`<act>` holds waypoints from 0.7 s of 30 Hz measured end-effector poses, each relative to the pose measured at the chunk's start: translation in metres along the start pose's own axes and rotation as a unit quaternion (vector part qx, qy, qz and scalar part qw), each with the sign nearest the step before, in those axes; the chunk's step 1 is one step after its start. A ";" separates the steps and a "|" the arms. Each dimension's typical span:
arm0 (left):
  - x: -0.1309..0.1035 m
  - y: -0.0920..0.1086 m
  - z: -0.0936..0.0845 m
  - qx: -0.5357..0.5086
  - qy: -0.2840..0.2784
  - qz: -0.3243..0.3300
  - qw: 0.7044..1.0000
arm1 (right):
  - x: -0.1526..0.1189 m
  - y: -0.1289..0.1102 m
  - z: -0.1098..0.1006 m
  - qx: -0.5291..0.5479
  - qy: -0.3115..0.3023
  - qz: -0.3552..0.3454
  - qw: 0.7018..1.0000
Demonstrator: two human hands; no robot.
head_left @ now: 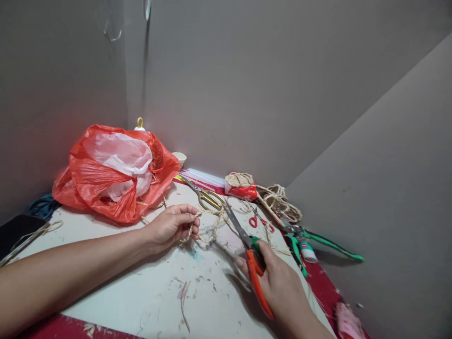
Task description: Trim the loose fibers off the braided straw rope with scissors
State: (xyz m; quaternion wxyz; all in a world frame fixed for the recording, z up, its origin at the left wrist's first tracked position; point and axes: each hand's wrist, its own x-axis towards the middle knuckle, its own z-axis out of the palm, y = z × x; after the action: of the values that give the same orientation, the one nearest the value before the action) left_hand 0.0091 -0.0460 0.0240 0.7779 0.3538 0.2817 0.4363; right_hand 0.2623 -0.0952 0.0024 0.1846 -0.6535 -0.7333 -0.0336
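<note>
My left hand (174, 225) is closed, its fingers pinching a thin braided straw-coloured cord (213, 230) that loops to the right. In my right hand (278, 282) are scissors (254, 270) with orange and green handles. Their dark blades (236, 221) point up and left, beside the far end of the cord. Whether the blades touch the cord I cannot tell. Just behind the cord lie gold-handled scissors (210, 198) on the white board (141, 282). Small red-handled scissors (261, 222) rest to the right of the blades.
A red plastic bag (102, 183) with a white bag inside stands at the back left. Along the back lie pale sticks (205, 177) and coiled cord (239, 180). Green-handled pliers (328, 242) and a small white bottle (308, 253) are on the right. A dark phone-like slab (19, 235) sits far left.
</note>
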 end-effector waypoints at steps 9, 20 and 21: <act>-0.005 -0.003 0.008 0.044 -0.012 -0.008 0.999 | -0.005 -0.016 0.002 0.479 -0.017 0.134 0.867; -0.027 -0.031 0.021 0.235 -0.136 -0.040 0.962 | -0.009 -0.052 -0.006 0.722 0.058 0.150 0.673; -0.027 -0.032 0.020 0.255 -0.140 -0.036 0.956 | -0.008 -0.051 -0.008 0.713 0.067 0.150 0.681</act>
State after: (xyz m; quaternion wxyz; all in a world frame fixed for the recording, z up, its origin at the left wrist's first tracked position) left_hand 0.0272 -0.0881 0.0140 0.7089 0.5871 0.2846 0.2680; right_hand 0.2154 -0.1121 0.0175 0.6462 -0.4210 -0.4132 0.4842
